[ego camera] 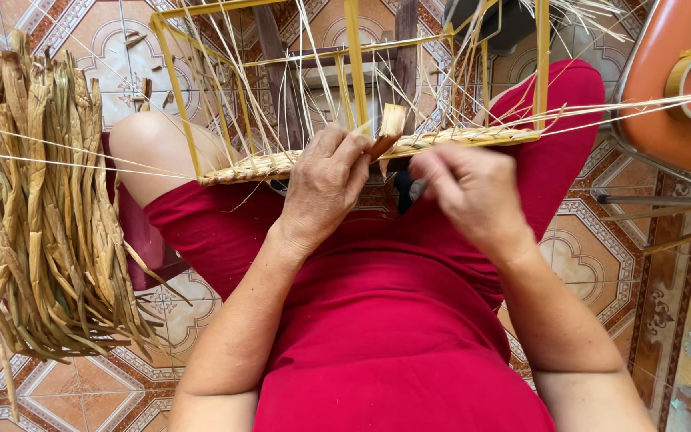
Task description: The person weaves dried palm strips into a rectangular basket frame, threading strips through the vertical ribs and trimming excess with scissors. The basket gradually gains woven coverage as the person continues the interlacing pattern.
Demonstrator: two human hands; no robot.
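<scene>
Nearest to the camera is the red garment [393, 320] of the seated person, and both forearms reach forward over the lap. The left hand [325, 180] is closed on a flat dried leaf strip [389, 128]; the thumb and fingers pinch it just at the woven edge [265, 166]. The right hand [469, 188] is close beside it, with fingers curled together, and it seems to pull a thin strand, but this hand is blurred and I cannot tell surely what it holds.

The work in hand is the weaving of the bottom band on a yellow frame [353, 64], which rests across the knees, just beyond the hands. The band is plaited along the near bar of the frame, and many loose straw strands [225, 88] stand up from it.

I judge that the step is to fold the strip over and tuck it between the strands. This calls for a steady pinch by the left hand while the right one draws the strand tight.

To the left hangs a bundle of dried leaves [49, 208]. At the far right stands an orange chair [665, 88] on the tiled floor [601, 264].
</scene>
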